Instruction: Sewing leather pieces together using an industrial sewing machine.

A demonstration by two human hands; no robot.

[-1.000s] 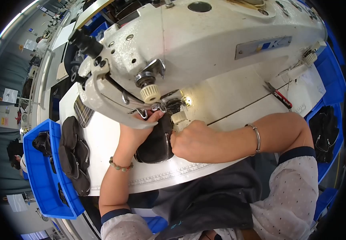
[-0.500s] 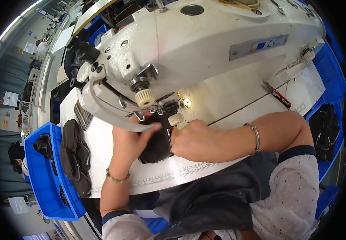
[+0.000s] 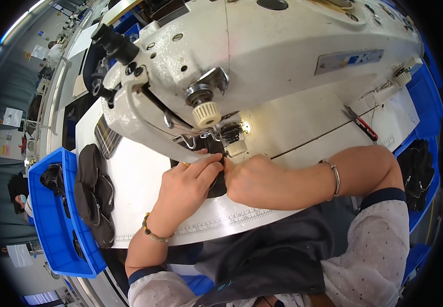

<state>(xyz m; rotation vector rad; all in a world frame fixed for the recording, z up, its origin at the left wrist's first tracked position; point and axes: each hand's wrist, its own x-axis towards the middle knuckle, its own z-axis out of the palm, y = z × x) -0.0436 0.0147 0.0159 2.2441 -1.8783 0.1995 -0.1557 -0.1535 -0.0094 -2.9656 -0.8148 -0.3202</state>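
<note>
A dark zippered fabric piece point(image 3: 216, 189) lies on the white table under the head of a white sewing machine point(image 3: 272, 56). My left hand point(image 3: 190, 180) rests over its left part, fingers together and reaching toward the presser foot area. At the piece's right edge my right hand point(image 3: 252, 179) is closed, its fingers gripping the fabric close to the needle area. Both hands cover most of the piece, and its zipper is largely hidden now. The needle itself cannot be made out behind the machine head and fingers.
Dark zippered pouches point(image 3: 93, 194) are stacked on the table's left side beside a plaid fabric piece point(image 3: 107, 135). A blue bin point(image 3: 60, 250) stands left; another with dark pieces point(image 3: 417, 171) is at right. A red-handled cutter point(image 3: 362, 125) lies right of the machine.
My left hand has moved right and come down over the fabric, its fingers now together. The right hand stays at the piece's edge. The view has shifted slightly.
</note>
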